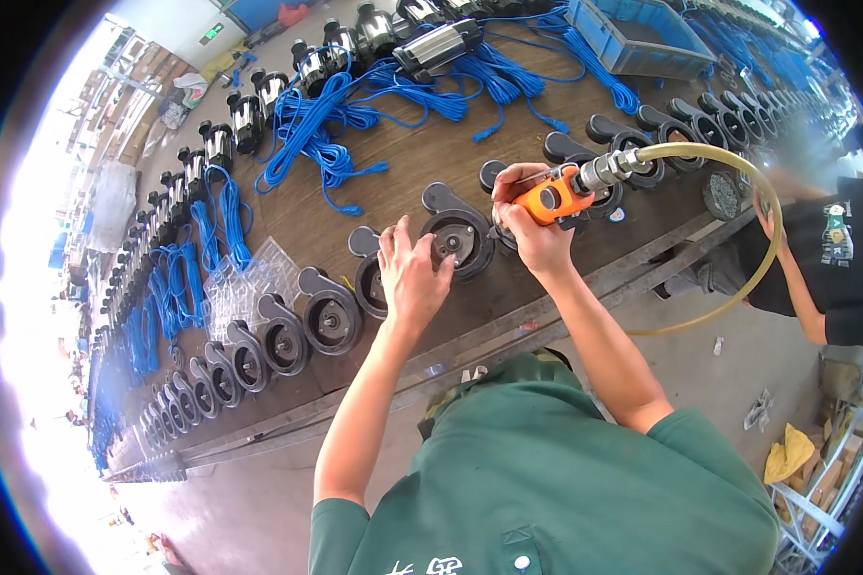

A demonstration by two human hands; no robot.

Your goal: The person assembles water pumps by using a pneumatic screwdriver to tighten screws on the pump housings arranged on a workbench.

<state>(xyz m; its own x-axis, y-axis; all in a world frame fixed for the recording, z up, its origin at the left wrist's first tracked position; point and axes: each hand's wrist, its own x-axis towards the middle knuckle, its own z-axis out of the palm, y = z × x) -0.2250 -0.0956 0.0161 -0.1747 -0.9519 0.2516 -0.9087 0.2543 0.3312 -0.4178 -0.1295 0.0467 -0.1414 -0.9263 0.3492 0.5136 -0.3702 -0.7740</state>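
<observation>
My left hand (410, 278) is spread, its fingers apart, over the left edge of a round black pump housing (438, 230) with a shaft in its middle. Part of another black housing (365, 287) is hidden behind that hand. Just right of the middle housing, my right hand (539, 230) is closed around an orange air tool (553, 197). A metal coupling (609, 169) joins the tool to a yellowish hose (773, 220) that loops off to the right. The tool's working end is hidden by my right hand.
Similar housings (333, 324) line the near edge of the brown table (403, 158). Behind them are metal motors (438, 48) with blue cables (309, 129), a blue crate (633, 61) and a clear plastic sheet (259, 283). A container of small metal parts (724, 195) stands near a co-worker (805, 264).
</observation>
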